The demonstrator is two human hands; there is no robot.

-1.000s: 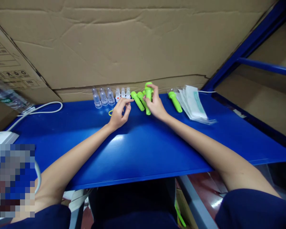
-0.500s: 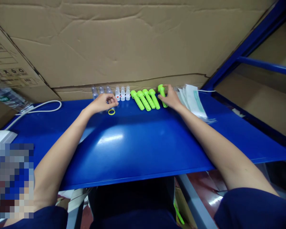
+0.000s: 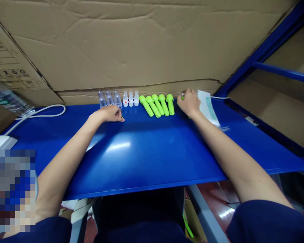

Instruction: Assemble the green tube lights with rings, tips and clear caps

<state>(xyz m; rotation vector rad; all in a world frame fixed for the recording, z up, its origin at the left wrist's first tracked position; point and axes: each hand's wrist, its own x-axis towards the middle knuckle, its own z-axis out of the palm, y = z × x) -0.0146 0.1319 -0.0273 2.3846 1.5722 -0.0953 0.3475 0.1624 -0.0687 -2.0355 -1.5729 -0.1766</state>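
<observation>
My left hand (image 3: 110, 113) is on the blue table with thumb and fingertips pinched together. A bit of a thin yellow ring (image 3: 122, 117) shows at its fingertips. Behind it stand clear plastic tubes (image 3: 108, 98), then small clear-topped white caps (image 3: 131, 99). Bright green torch-shaped pieces (image 3: 158, 105) lie in a slanting row to their right. To the right of that row, my right hand (image 3: 190, 102) is curled over another green piece (image 3: 182, 97), mostly hidden by the fingers. White-and-teal packets (image 3: 208, 106) lie just beside that hand.
A cardboard wall (image 3: 142, 47) rises behind the blue table (image 3: 152, 152). At left are a plastic bottle (image 3: 11, 99), a white cable (image 3: 50, 110) and a white power strip (image 3: 2, 143). A blue metal frame (image 3: 281, 69) borders the right side.
My left hand has come down onto the yellow ring, uncovering the clear tubes. My right hand has let go of one green piece, now lined up with the row, and moved right to another.
</observation>
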